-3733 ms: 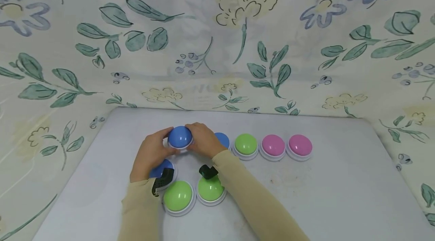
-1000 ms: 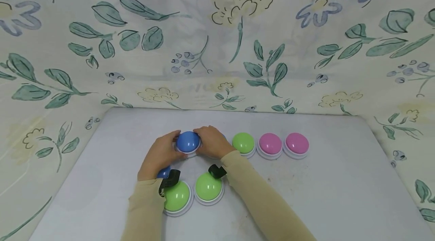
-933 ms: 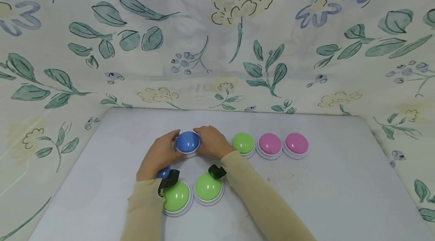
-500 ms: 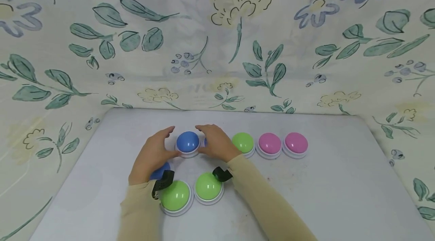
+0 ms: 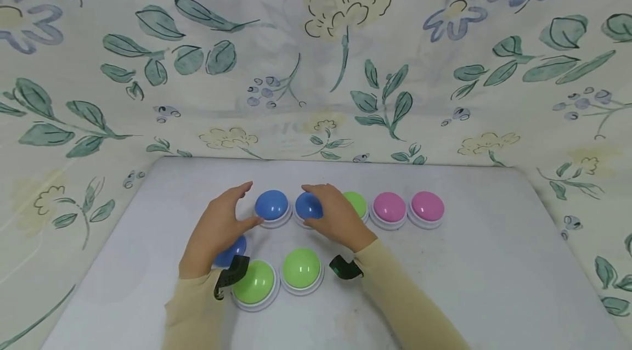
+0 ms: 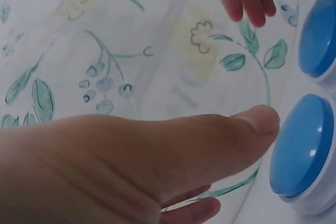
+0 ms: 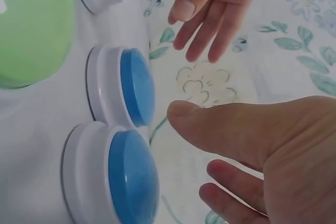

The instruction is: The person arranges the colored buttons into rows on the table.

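Two blue dome push buttons on white round bases stand side by side in the back row: the left one (image 5: 271, 205) and the right one (image 5: 308, 206). My left hand (image 5: 215, 232) is beside the left button, fingers and thumb spread around nothing. In the left wrist view its thumb (image 6: 257, 121) overlaps the edge of a blue dome. My right hand (image 5: 340, 219) is at the right blue button, fingers and thumb parted, partly covering it. In the right wrist view a gap shows between the thumb (image 7: 184, 111) and the blue domes. A third blue button (image 5: 232, 251) is partly hidden below my left hand.
A green button (image 5: 357, 203), partly behind my right hand, and two pink buttons (image 5: 389, 207) continue the back row rightward. Two more green buttons (image 5: 302, 268) sit nearer the front. Floral cloth (image 5: 316, 92) rises behind the white table (image 5: 469, 273).
Both hands have let go of the left blue button, which was raised and then set down beside the other. My right hand has moved right; my left has drawn back slightly leftward.
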Demonstrator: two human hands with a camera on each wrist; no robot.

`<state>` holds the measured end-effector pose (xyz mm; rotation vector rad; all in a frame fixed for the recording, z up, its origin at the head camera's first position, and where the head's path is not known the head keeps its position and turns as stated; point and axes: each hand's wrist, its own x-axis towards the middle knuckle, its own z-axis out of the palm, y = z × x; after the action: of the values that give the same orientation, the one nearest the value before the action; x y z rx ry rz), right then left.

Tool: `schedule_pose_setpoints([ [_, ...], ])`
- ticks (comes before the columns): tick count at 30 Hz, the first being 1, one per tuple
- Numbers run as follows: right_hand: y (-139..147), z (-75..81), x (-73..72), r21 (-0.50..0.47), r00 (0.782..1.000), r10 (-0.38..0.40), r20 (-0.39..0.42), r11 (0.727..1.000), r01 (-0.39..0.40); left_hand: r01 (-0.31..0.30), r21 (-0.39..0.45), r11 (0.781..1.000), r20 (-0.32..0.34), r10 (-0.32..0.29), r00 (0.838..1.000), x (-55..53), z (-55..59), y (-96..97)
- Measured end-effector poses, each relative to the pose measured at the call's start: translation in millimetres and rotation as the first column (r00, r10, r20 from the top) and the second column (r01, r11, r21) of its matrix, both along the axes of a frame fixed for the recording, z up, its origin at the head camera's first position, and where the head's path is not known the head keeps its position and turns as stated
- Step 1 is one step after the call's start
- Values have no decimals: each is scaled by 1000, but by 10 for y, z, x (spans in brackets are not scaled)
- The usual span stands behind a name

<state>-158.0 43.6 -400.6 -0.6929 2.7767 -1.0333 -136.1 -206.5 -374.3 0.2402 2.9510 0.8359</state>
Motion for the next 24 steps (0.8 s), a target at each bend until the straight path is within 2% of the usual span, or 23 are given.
schedule_pose_setpoints([
  [8, 226, -63, 214, -23, 999, -3, -33, 1000, 2, 39, -16, 999, -25, -40, 999, 194, 7, 30],
  [14, 356, -102, 364, -52, 998, 15, -61, 998, -18, 129, 20, 992, -81, -127, 989, 297, -24, 107],
  [20, 412, -175, 515, -94, 996, 34, -76, 995, -41, 171, 15, 985, -83, -169, 982, 412, -130, 194],
  [24, 397, -257, 614, -102, 997, 50, -57, 993, -56, 185, -6, 983, -82, -185, 979, 504, -216, 239],
])
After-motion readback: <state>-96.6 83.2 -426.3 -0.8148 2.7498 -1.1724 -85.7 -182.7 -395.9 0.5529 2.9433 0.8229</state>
